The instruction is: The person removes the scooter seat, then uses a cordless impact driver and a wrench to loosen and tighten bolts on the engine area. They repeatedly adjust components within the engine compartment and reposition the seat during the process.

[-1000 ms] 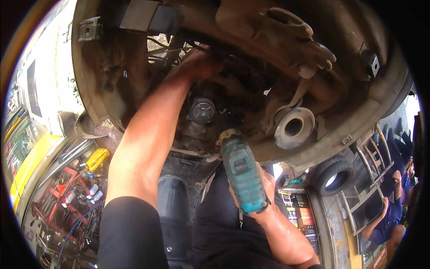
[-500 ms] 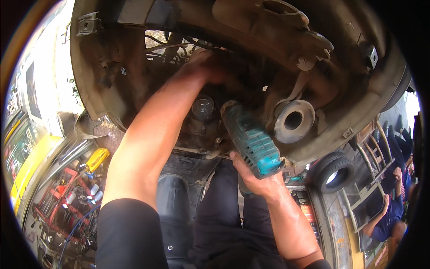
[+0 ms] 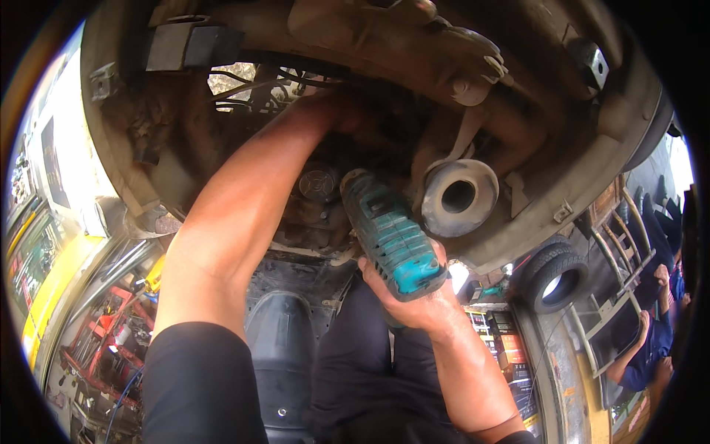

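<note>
My right hand (image 3: 414,305) is wrapped round the handle of a teal and black cordless power tool (image 3: 392,240). The tool's dark nose tilts up into the shadowed hollow of a dusty, curved vehicle body (image 3: 488,251); its working tip is lost in the dark. Deep inside the same hollow is my left hand (image 3: 353,117), its fingers hidden by shadow. Between my left forearm and the tool sits a round dark cap (image 3: 318,183). A pale, dusty ring-shaped part (image 3: 459,197) hangs just right of the tool.
A black seat-like shape (image 3: 279,333) lies beside my legs. Red tool racks (image 3: 107,333) stand at left. On the right are a tyre (image 3: 555,280), boxes (image 3: 510,348), a metal-framed chair (image 3: 610,333) and another person's arm (image 3: 632,351). Hoses and cables cross the opening above my left wrist.
The whole view has shifted, so the vehicle body sits farther left and slightly higher. Both hands keep nearly the same places against it, with the power tool still in the right.
</note>
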Action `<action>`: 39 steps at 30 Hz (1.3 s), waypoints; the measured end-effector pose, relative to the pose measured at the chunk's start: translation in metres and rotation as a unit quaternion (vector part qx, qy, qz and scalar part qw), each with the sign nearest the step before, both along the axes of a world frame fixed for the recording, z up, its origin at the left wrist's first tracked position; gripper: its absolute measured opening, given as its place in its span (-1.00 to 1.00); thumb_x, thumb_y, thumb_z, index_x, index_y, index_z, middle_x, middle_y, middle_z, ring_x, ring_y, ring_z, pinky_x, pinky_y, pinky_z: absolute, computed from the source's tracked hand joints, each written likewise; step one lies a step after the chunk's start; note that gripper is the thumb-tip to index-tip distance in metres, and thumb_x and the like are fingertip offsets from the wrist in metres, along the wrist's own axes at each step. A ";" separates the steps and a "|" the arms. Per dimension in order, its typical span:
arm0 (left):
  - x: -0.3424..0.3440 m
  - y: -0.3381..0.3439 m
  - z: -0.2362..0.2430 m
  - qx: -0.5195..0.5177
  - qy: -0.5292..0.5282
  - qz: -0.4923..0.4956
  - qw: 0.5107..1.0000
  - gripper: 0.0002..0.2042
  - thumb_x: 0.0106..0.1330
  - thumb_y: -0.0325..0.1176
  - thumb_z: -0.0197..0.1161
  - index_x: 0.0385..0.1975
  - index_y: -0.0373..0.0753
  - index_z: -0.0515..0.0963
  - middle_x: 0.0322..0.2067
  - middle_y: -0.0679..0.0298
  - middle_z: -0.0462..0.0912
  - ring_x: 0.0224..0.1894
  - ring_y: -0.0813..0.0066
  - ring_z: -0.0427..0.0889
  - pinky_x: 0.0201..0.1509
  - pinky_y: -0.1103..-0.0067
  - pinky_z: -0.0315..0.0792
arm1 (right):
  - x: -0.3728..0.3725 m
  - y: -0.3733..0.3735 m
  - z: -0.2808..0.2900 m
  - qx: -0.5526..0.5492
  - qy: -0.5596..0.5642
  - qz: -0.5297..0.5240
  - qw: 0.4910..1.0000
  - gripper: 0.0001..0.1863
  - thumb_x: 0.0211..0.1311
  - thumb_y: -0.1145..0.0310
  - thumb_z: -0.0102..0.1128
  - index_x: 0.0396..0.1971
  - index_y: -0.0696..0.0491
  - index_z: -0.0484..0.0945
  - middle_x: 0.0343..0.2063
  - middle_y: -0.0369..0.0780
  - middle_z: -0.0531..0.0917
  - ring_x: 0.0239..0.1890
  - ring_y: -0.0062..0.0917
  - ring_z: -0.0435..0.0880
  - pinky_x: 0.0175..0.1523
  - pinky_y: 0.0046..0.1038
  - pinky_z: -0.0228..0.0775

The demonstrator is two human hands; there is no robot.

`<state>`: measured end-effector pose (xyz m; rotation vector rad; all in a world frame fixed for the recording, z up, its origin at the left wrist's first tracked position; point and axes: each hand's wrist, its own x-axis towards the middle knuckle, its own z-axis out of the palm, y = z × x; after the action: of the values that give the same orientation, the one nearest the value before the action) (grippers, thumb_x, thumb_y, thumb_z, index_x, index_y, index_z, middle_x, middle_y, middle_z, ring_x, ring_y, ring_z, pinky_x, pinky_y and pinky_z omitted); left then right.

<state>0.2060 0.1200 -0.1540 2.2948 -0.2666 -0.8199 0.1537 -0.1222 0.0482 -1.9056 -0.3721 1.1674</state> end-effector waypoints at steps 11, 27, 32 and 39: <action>-0.012 0.001 0.002 -0.076 -0.056 -0.009 0.996 -0.53 0.29 -0.09 0.30 0.21 0.01 0.55 0.24 0.24 0.55 0.26 0.23 0.52 0.35 0.33 0.37 | -0.009 -0.008 0.007 0.072 -0.035 -0.006 0.997 -0.87 0.10 0.49 0.36 -0.33 0.12 0.65 -0.40 -0.14 0.70 -0.45 -0.28 0.70 -0.29 -0.35 0.58; -0.007 -0.001 0.036 -0.239 0.220 0.126 0.937 -0.42 0.16 -0.39 0.45 0.25 -0.12 0.51 0.16 0.23 0.62 0.20 0.41 0.54 0.26 0.41 0.46 | -0.018 -0.010 -0.020 0.092 0.032 -0.025 0.995 -0.83 0.07 0.48 0.38 -0.30 0.11 0.64 -0.41 -0.15 0.70 -0.40 -0.26 0.69 -0.23 -0.34 0.56; -0.005 0.005 0.019 -0.163 0.125 0.063 0.977 -0.45 0.18 -0.21 0.46 0.22 -0.06 0.55 0.16 0.22 0.62 0.21 0.33 0.54 0.31 0.38 0.40 | -0.022 -0.009 -0.026 0.066 0.109 -0.072 0.989 -0.84 0.10 0.47 0.38 -0.29 0.10 0.64 -0.45 -0.16 0.70 -0.40 -0.29 0.68 -0.24 -0.34 0.53; -0.006 0.003 0.010 -0.105 0.073 0.017 0.992 -0.45 0.17 -0.12 0.44 0.20 -0.05 0.56 0.15 0.19 0.62 0.21 0.28 0.55 0.32 0.36 0.38 | -0.016 -0.006 -0.024 0.047 0.101 -0.038 0.993 -0.83 0.15 0.41 0.36 -0.26 0.09 0.64 -0.41 -0.16 0.70 -0.35 -0.25 0.69 -0.20 -0.30 0.54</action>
<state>0.2001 0.1232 -0.1441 2.0289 -0.2343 -0.8936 0.1378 -0.1282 0.0241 -1.6880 -0.2387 1.2562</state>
